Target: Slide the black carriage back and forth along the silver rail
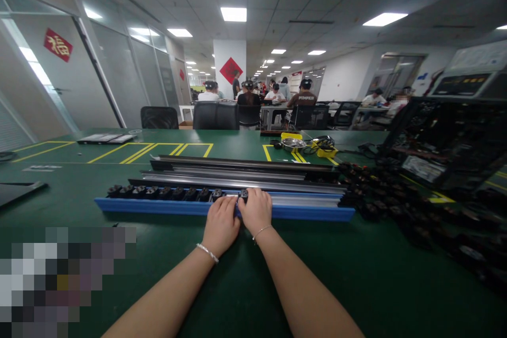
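head view: r hand (256, 211) pinches a small blk module (243, 197) btwn thumb & fingers, at the blue rail (309, 214) — can't tell if it's seated. l hand (222, 222) is on the rail's near edge, just beside — grip unclear. row of blk modules (165, 194) in rail, to the l; blk/silver strips (237, 175) behind, on green table (317, 269).

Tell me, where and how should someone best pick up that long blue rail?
Probably both ends of the blue rail, from the near side: it is long and carries small black parts, so two holds should keep it level, and dark rails crowd its far side.
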Demonstrator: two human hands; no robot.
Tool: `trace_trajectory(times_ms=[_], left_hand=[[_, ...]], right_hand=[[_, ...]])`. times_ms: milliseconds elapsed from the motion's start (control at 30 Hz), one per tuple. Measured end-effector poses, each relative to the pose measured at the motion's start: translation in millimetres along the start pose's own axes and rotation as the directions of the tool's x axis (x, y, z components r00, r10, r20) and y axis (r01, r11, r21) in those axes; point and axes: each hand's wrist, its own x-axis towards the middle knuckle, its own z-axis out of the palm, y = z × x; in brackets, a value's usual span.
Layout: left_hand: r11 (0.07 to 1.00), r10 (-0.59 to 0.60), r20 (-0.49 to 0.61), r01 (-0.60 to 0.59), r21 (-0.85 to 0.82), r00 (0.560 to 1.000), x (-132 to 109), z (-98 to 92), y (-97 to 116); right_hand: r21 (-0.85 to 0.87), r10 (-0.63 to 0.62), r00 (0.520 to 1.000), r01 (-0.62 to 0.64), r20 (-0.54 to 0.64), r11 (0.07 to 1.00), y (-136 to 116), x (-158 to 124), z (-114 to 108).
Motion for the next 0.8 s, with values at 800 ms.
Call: trace_trajectory(times_ms=[800], left_hand=[[1.0, 0.007, 0.064, -0.007, -0.001, 0.998, -1, -6.0, 3]], right_hand=[[-0.083, -0.014, 0.998, 0.018, 0.055, 0.996, 25, -2, -12]])
